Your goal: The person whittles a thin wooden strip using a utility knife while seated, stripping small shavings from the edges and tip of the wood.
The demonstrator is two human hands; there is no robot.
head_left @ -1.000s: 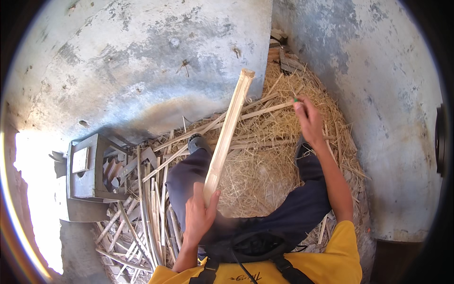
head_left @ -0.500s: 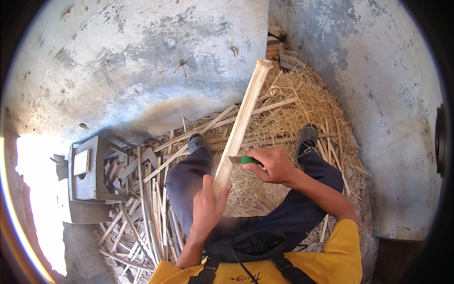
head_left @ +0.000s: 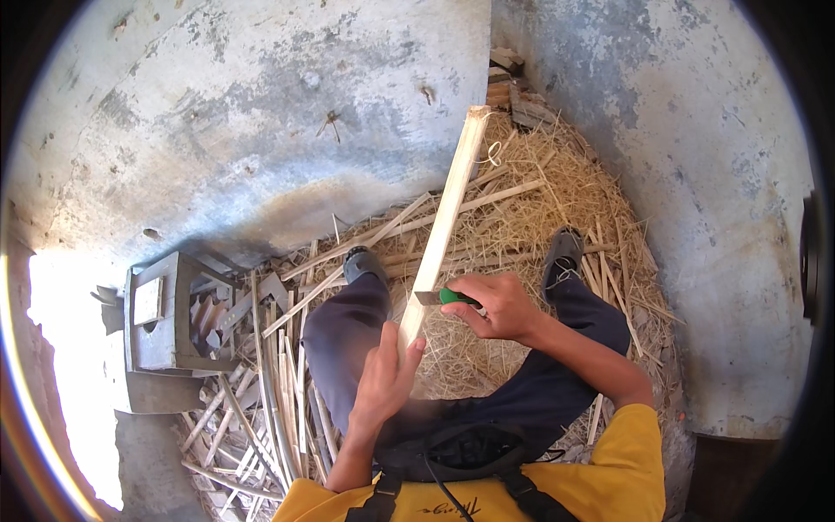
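Note:
A long, pale strip of wood (head_left: 452, 196) slants up and away from me between my knees. Its near end sits in my left hand (head_left: 384, 370), fingers and thumb closed round it. My right hand (head_left: 497, 306) grips the green handle of a knife (head_left: 454, 298). The knife's flat blade lies across the strip, a short way beyond my left hand. A thin curled shaving (head_left: 494, 154) hangs beside the strip near its far end.
Straw-like shavings (head_left: 557, 183) cover the floor ahead. Loose wooden strips (head_left: 291, 391) are heaped to my left, near a grey wooden box frame (head_left: 178, 309). Weathered walls (head_left: 287, 96) stand ahead and to the right. My shoes (head_left: 564, 252) rest among the shavings.
The strip has turned slightly in my left hand, showing a different face. The blade sits slightly nearer my left hand. A shaving curl now hangs by the far end.

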